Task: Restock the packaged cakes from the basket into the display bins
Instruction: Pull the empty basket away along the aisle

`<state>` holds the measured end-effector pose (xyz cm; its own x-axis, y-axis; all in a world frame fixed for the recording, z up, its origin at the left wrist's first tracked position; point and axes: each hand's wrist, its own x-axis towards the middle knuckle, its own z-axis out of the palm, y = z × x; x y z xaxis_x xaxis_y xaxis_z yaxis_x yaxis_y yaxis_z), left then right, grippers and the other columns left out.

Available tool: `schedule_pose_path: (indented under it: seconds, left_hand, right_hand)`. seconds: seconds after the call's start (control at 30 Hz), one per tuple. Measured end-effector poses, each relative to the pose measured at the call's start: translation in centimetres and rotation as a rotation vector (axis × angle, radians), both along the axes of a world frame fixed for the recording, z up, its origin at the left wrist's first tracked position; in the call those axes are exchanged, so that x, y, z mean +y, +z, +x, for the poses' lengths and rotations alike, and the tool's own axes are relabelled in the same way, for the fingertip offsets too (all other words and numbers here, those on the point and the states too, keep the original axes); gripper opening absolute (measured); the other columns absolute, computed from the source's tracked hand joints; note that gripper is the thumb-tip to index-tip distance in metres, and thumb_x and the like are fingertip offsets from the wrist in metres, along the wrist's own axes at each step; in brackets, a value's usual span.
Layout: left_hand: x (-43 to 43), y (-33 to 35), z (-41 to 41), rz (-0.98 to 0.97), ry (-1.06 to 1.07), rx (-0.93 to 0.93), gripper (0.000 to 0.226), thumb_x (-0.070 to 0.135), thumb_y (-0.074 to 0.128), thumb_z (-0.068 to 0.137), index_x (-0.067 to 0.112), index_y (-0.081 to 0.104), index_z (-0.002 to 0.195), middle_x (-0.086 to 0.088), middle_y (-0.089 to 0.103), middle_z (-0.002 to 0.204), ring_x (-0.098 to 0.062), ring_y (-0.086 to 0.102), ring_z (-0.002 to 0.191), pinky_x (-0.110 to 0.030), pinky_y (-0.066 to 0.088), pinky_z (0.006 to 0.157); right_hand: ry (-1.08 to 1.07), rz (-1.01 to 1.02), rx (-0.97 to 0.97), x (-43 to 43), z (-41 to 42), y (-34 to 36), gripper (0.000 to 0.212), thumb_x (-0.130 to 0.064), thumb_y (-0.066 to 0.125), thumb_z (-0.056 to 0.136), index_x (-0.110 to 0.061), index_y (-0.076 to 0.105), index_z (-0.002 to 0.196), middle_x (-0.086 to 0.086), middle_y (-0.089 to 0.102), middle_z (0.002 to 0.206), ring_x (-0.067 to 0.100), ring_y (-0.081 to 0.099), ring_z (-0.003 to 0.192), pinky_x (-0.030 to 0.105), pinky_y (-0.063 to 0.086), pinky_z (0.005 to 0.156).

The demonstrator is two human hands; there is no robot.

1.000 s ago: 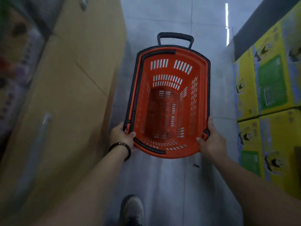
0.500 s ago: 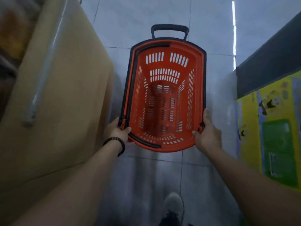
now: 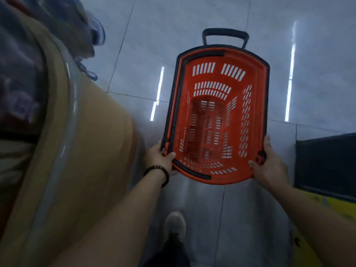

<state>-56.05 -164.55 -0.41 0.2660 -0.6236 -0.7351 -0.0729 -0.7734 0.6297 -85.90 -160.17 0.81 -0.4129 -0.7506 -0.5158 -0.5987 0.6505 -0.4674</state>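
Observation:
An orange slotted shopping basket [image 3: 256, 89] with a black rim and a black pull handle at its far end is held in the air over the floor. Nothing lies inside it; no packaged cakes show. My left hand [image 3: 159, 158] grips the near left corner of its rim, thumb over the edge, a dark bracelet on the wrist. At the near right corner my right hand [image 3: 269, 166] grips the rim the same way. The display bins at the upper left are a blur of wrapped goods [image 3: 21, 79].
A tan display stand [image 3: 92, 151] with a clear plastic rail curves along the left. Grey floor tiles [image 3: 192, 20] stretch ahead. A dark box edge [image 3: 325, 162] and yellow cartons [image 3: 327, 205] stand at the right. My shoe [image 3: 175, 224] is below.
The view has swung along the aisle: the tan stand's rounded end now shows on the left, and the yellow cartons have slid off to the lower right. Both hands keep their grip on the basket.

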Motion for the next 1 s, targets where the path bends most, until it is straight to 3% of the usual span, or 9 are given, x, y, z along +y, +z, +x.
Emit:
schedule_pose_path:
  seconds: [0.1, 0.17, 0.33, 0.47, 0.63, 0.77, 0.9, 1.0]
  left_hand:
    - [-6.4, 0.3, -1.6, 0.027, 0.007, 0.0, 0.046, -0.004, 0.068, 0.095, 0.041, 0.068, 0.087, -0.005, 0.073, 0.1, -0.036, 0.072, 0.085, -0.055, 0.062, 0.054]
    - [-10.8, 0.3, -2.9, 0.051, 0.016, -0.005, 0.038, -0.003, 0.069, 0.095, 0.034, 0.064, 0.101, -0.011, 0.072, 0.108, -0.036, 0.07, 0.084, -0.053, 0.062, 0.051]
    - [-20.9, 1.0, -6.2, 0.077, 0.065, -0.028, 0.047, -0.007, 0.068, 0.094, 0.034, 0.066, 0.117, -0.013, 0.072, 0.104, -0.041, 0.071, 0.091, -0.065, 0.06, 0.059]
    - [-29.5, 1.4, -8.5, 0.097, 0.087, -0.044, 0.055, -0.001, 0.071, 0.095, 0.031, 0.06, 0.138, -0.012, 0.071, 0.114, -0.041, 0.071, 0.093, -0.052, 0.062, 0.05]
    - [-37.7, 1.5, -10.5, 0.15, 0.103, -0.048, 0.057, -0.003, 0.071, 0.094, 0.031, 0.059, 0.138, -0.009, 0.072, 0.108, -0.046, 0.071, 0.093, -0.05, 0.061, 0.049]
    - [-41.8, 1.3, -10.9, 0.12, 0.06, -0.059, 0.055, 0.003, 0.071, 0.096, 0.037, 0.058, 0.136, -0.009, 0.072, 0.107, -0.039, 0.075, 0.081, -0.049, 0.062, 0.051]
    - [-45.3, 1.4, -11.7, 0.079, -0.033, -0.142, 0.042, 0.009, 0.069, 0.098, 0.042, 0.058, 0.12, -0.007, 0.073, 0.103, -0.035, 0.075, 0.083, -0.057, 0.064, 0.063]
    - [-47.1, 2.2, -11.5, 0.098, -0.253, -0.257, 0.041, 0.021, 0.07, 0.098, 0.034, 0.054, 0.134, -0.003, 0.072, 0.103, -0.029, 0.074, 0.087, -0.053, 0.065, 0.078]
  right_hand:
    - [-0.019, 0.007, -0.054, -6.3, -2.1, -0.7, 0.105, -0.015, 0.073, 0.097, -0.046, -0.001, 0.164, 0.005, 0.061, 0.147, 0.026, 0.064, 0.129, 0.047, 0.047, 0.113]
    - [-0.016, 0.007, -0.054, -10.5, -3.5, -0.9, 0.104, -0.015, 0.073, 0.097, -0.045, 0.0, 0.165, 0.006, 0.062, 0.146, 0.025, 0.065, 0.127, 0.043, 0.045, 0.113]
    - [0.028, -0.023, -0.059, -20.7, -6.4, -0.8, 0.102, -0.017, 0.072, 0.098, -0.041, -0.001, 0.165, 0.008, 0.061, 0.147, 0.028, 0.065, 0.125, 0.042, 0.046, 0.111]
    - [0.069, -0.047, -0.02, -29.8, -8.8, -1.3, 0.102, -0.017, 0.074, 0.097, -0.038, 0.002, 0.166, 0.01, 0.064, 0.144, 0.031, 0.067, 0.122, 0.041, 0.047, 0.11]
    - [0.065, -0.011, -0.01, -37.7, -10.8, -1.4, 0.104, -0.019, 0.074, 0.097, -0.042, -0.001, 0.165, 0.008, 0.061, 0.147, 0.03, 0.065, 0.126, 0.045, 0.047, 0.113]
    - [0.109, -0.006, 0.023, -42.2, -11.4, -0.9, 0.104, -0.021, 0.073, 0.099, -0.04, -0.005, 0.165, 0.009, 0.061, 0.148, 0.031, 0.065, 0.126, 0.045, 0.049, 0.11]
    - [0.162, 0.088, 0.032, -46.7, -12.1, 0.1, 0.105, -0.022, 0.069, 0.101, -0.038, -0.012, 0.164, 0.01, 0.058, 0.151, 0.031, 0.064, 0.126, 0.043, 0.05, 0.107]
    - [0.188, 0.176, 0.015, -48.9, -12.5, 1.4, 0.105, -0.027, 0.069, 0.101, -0.036, -0.015, 0.164, 0.01, 0.055, 0.154, 0.033, 0.063, 0.128, 0.043, 0.049, 0.109]
